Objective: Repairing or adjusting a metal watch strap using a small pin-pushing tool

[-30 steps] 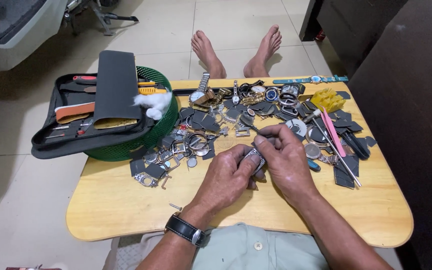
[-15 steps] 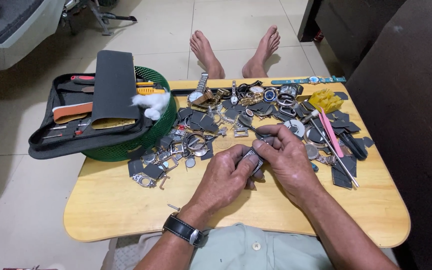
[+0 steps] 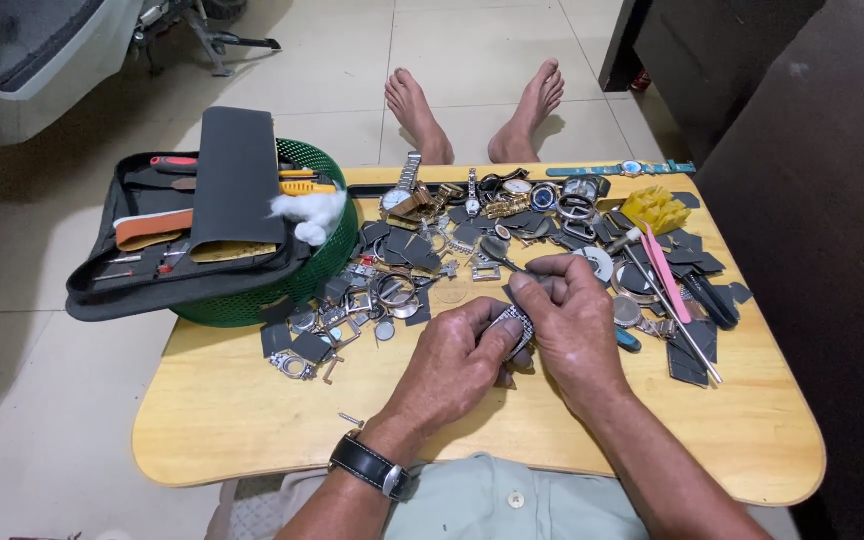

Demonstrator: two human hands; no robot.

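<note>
Head view, left hand (image 3: 452, 362) curled, thumb pinching a metal watch band (image 3: 512, 328) near the table (image 3: 252, 420) centre, right hand (image 3: 574, 325) arched over it, fingers closed on a thin tool (image 3: 505, 258), watch parts (image 3: 512, 225) scattered beyond

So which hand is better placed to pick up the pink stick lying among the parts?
Probably the right hand. The pink stick lies just past it on the table's right side, while the left hand sits further away and is pinching the small metal watch piece that both hands hold.
</note>
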